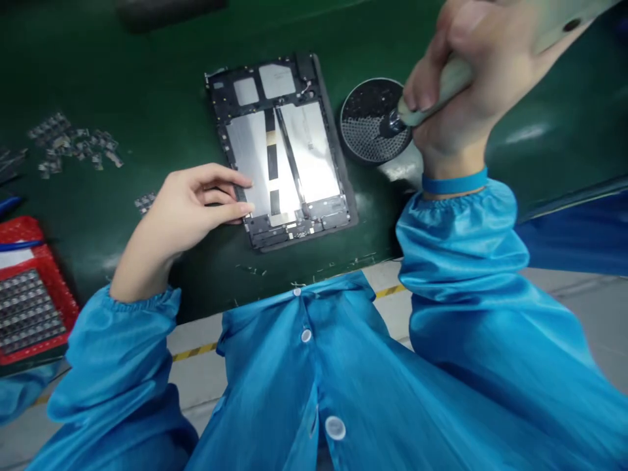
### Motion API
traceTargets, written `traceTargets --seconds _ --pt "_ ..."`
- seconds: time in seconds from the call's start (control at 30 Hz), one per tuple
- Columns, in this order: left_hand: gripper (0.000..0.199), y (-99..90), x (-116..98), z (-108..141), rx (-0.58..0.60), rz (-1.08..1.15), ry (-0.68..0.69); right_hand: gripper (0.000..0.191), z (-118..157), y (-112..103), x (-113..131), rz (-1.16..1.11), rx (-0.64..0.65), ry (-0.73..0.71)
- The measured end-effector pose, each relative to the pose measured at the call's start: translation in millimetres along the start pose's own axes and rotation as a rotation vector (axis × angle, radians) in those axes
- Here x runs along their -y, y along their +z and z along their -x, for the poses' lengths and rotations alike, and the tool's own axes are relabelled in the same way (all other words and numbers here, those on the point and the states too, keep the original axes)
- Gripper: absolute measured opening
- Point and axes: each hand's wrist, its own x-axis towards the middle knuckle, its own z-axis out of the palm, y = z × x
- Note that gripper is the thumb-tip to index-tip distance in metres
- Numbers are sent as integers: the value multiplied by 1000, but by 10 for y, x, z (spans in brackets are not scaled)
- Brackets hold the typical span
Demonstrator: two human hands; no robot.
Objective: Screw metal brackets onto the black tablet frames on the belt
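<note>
An opened tablet [314, 154] lies on the green bench top, its inner side up, showing silvery panels, a dark ribbon strip and a black frame. My left hand [196, 199] grips its left edge near the lower corner, thumb and fingers closed. To the tablet's right stands a round dark dish [360, 140] with a perforated, honeycomb-like face partly covered by small dark bits, too small to name. My right hand [475, 85] is wrapped around a pale electric screwdriver [454, 80], tilted, with its metal nose over the dish. Whether its tip touches is unclear.
Small metallic parts [73, 140] lie loose at the left, and a few more [144, 201] sit by my left wrist. A red tray [34, 235] holds rows of similar parts. Tiny scraps [252, 269] lie along the bench's front edge. A dark object [167, 12] rests at the back.
</note>
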Motion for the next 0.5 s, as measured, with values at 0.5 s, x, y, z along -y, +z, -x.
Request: traceTargets --seconds 0.5 --pt "33 39 75 49 -69 45 -14 98 104 150 218 32 44 178"
